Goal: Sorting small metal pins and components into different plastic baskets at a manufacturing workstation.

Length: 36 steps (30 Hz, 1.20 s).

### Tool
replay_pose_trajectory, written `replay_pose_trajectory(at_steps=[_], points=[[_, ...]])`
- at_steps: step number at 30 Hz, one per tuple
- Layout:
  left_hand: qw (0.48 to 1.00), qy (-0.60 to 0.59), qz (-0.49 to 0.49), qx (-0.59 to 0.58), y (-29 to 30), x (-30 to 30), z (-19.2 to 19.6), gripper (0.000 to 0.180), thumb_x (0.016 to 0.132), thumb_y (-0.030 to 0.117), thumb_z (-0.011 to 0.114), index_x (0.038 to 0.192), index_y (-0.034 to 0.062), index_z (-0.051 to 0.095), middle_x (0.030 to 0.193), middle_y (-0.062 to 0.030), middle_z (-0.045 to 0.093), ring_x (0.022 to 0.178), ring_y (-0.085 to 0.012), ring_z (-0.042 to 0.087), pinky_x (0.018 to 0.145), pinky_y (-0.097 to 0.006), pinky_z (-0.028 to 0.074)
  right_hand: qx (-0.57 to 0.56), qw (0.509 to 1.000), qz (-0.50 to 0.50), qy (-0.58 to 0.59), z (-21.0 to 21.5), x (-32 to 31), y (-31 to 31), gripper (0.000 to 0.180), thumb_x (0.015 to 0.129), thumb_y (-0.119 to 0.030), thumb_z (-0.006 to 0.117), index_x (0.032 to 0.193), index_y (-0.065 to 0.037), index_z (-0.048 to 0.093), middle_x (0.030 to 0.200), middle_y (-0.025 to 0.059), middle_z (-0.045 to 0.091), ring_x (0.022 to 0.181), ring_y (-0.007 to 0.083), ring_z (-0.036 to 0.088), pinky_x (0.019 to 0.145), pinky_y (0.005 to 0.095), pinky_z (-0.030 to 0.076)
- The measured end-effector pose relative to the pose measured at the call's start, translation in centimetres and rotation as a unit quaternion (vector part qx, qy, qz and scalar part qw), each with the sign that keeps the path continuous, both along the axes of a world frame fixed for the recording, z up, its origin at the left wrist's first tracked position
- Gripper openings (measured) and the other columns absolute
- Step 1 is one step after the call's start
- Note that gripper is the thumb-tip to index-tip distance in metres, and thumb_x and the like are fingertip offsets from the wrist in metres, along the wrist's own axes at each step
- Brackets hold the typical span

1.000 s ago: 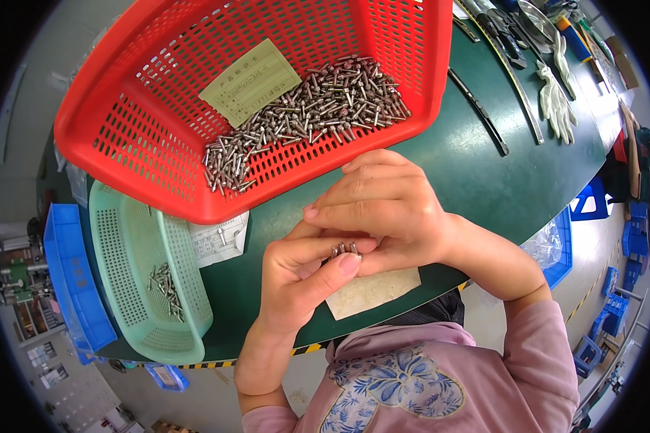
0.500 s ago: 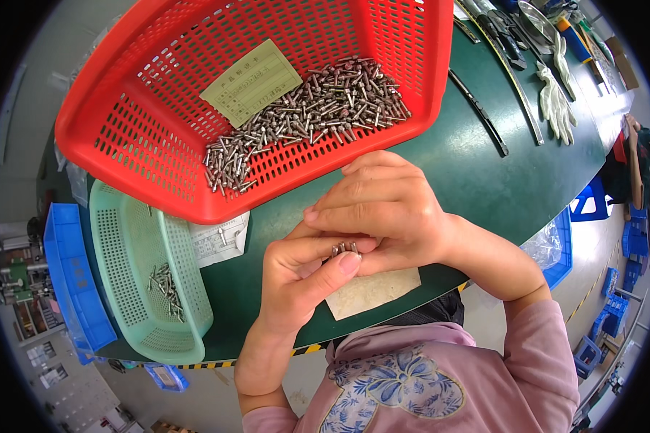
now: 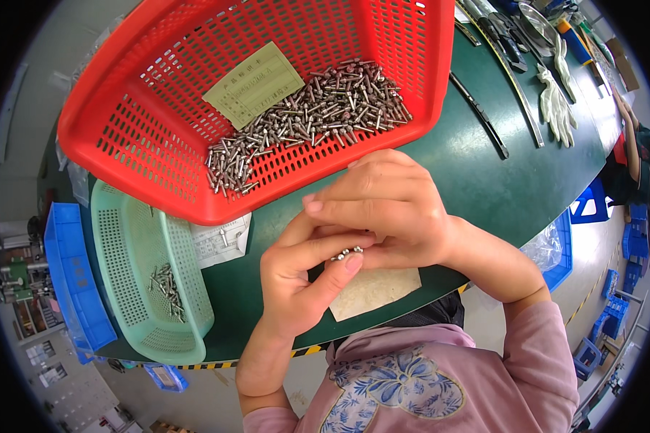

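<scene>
1. The left hand [image 3: 292, 281] is pinching small metal pins [image 3: 345, 254] between thumb and forefinger.
2. The right hand [image 3: 397, 206] is curling against it; whether it's gripping any, I cannot tell.
3. Beyond, a red basket [image 3: 213, 208] is holding a heap of metal parts [image 3: 325, 108].

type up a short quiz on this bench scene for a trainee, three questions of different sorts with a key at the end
1. Multiple choice: which container holds the biggest pile of metal pins?
A) the pale green basket
B) the red basket
C) the blue bin at far left

2. True or false: a white glove lies on the green table, to the right of the red basket.

3. Fill in the blank: small metal pieces are pinched in the person's ____ hand.

Key:
1. B
2. True
3. left (the left hand)
</scene>
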<state>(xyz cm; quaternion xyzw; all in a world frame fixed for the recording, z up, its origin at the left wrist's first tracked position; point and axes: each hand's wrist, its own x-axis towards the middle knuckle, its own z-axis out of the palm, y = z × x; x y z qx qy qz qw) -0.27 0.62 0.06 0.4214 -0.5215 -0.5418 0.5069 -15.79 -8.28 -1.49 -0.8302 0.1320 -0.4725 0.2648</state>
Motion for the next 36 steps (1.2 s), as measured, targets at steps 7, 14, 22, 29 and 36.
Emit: replay_pose_trajectory(at_steps=[7,14,22,29,36], points=[[0.966,-0.170,0.047,-0.188,-0.6,-0.2,0.1,0.023,0.076,-0.002,0.067,0.099,0.0003,0.071,0.102,-0.0129,0.061,0.081,-0.0196,0.062,0.069,-0.029,0.050,-0.061,0.998,-0.025,-0.010,-0.2,0.0,-0.5,0.053,0.063,-0.028,0.079,0.107,-0.002,0.066,0.082,0.0028,0.067,0.072,0.0195,0.065,0.063,0.0304,0.044],[0.959,-0.196,0.064,-0.196,-0.5,-0.5,0.3,0.023,0.074,-0.003,0.067,0.097,0.0014,0.071,0.093,-0.0109,0.067,0.079,-0.0209,0.063,0.069,-0.029,0.050,-0.067,0.997,-0.026,-0.008,-0.4,0.0,-0.7,0.054,0.060,-0.028,0.078,0.104,-0.001,0.067,0.087,0.0058,0.068,0.074,0.0217,0.065,0.064,0.0318,0.046],[0.947,-0.216,0.060,-0.231,-0.9,-0.4,0.1,0.022,0.074,-0.003,0.067,0.095,0.0008,0.070,0.091,-0.0102,0.069,0.082,-0.0229,0.065,0.070,-0.031,0.051,-0.058,0.998,-0.027,-0.009,-0.2,0.0,-0.5,0.052,0.060,-0.027,0.077,0.103,-0.001,0.067,0.090,0.0074,0.068,0.076,0.0226,0.065,0.065,0.0325,0.046],[0.825,-0.385,0.100,-0.401,-1.0,-0.1,0.3,0.027,0.073,-0.001,0.069,0.099,0.0037,0.069,0.090,-0.0085,0.070,0.082,-0.0220,0.067,0.066,-0.029,0.051,-0.031,0.998,-0.060,-0.002,-0.1,0.1,-0.1,0.049,0.054,-0.010,0.073,0.102,-0.007,0.066,0.090,0.0032,0.067,0.076,0.0201,0.063,0.065,0.0334,0.045],[0.797,-0.405,0.109,-0.435,-1.2,-0.2,0.3,0.027,0.074,0.002,0.070,0.101,0.0035,0.068,0.086,-0.0086,0.070,0.080,-0.0200,0.068,0.063,-0.028,0.051,-0.031,0.997,-0.065,-0.001,-0.2,0.3,-0.1,0.047,0.055,-0.007,0.072,0.101,-0.006,0.067,0.087,0.0027,0.066,0.073,0.0203,0.062,0.064,0.0332,0.045]])
